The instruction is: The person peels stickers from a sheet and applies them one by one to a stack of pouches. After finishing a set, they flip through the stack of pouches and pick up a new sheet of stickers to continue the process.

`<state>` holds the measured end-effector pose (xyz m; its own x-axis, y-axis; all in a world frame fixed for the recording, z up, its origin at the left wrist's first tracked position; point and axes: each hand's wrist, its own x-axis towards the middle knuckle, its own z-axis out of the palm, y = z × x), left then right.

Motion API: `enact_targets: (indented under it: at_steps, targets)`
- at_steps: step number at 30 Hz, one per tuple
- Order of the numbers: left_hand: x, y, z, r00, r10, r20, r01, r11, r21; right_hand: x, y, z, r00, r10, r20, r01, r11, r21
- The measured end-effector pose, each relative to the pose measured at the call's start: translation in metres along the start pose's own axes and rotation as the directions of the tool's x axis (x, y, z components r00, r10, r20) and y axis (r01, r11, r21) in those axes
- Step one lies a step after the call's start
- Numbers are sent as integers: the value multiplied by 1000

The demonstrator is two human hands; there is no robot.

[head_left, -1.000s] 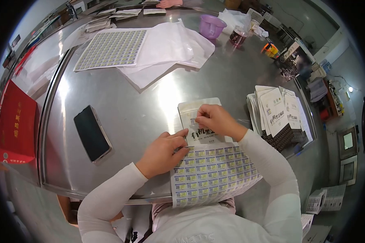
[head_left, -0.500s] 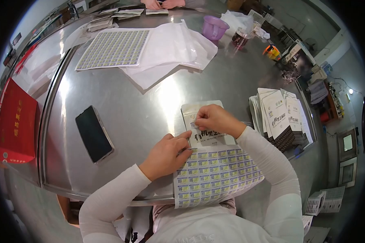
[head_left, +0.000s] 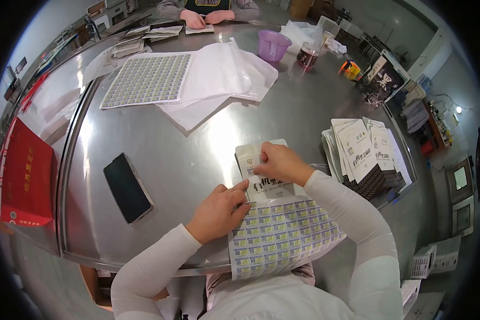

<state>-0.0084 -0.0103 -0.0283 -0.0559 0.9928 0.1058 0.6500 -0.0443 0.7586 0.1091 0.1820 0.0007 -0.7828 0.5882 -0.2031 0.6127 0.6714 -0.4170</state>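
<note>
A pale pouch (head_left: 244,152) with dark printed lettering lies flat in front of me. My right hand (head_left: 285,162) is over its upper part, fingers pinched at a small sticker (head_left: 251,172) against the pouch's face. Overlapping the pouch's bottom is a sheet of small yellow-green and blue stickers (head_left: 282,229), which hangs over the table's near edge. My left hand (head_left: 217,212) rests with its index finger stretched to the pouch's left edge and its thumb at the sheet's top left corner; it holds nothing. The right palm hides part of the pouch.
A phone (head_left: 127,188) lies left on the metal table (head_left: 192,160). Stacked pouches (head_left: 357,149) stand right. Farther off are another sticker sheet (head_left: 146,80), white backing paper (head_left: 213,74), a purple basin (head_left: 273,46) and a jar (head_left: 307,55). Across sits a person (head_left: 208,16). A red box (head_left: 26,178) is far left.
My view has tilted up, bringing more of the person opposite into sight. The right hand has stayed over the pouch, its fingertips lower on the face at the sticker. The left hand barely moved.
</note>
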Motion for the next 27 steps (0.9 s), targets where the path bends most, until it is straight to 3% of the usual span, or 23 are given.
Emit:
enact_targets:
  at_steps: [10,13,16,19,25,27]
  targets:
    - [-1,0,3,999,23,-24,-23,1000,10,-9,-7,6,996,39,-80,-42,999,-32]
    - [-1,-3,4,1000,-4,-5,4,1000,-8,-15,14,-6,983,86,-164,-83,996,28]
    - [0,-1,2,1000,-23,18,23,1000,9,-16,37,-11,954,79,-289,-95,995,-40]
    - [0,0,4,1000,-31,-4,31,999,-9,-11,51,-13,985,93,-144,-91,996,19]
    - [-1,-1,5,1000,-22,-13,22,1000,-8,-11,60,-6,953,110,-284,-57,980,189]
    - [0,0,4,1000,-21,-10,21,1000,-11,-6,66,-5,964,105,-244,-61,982,181]
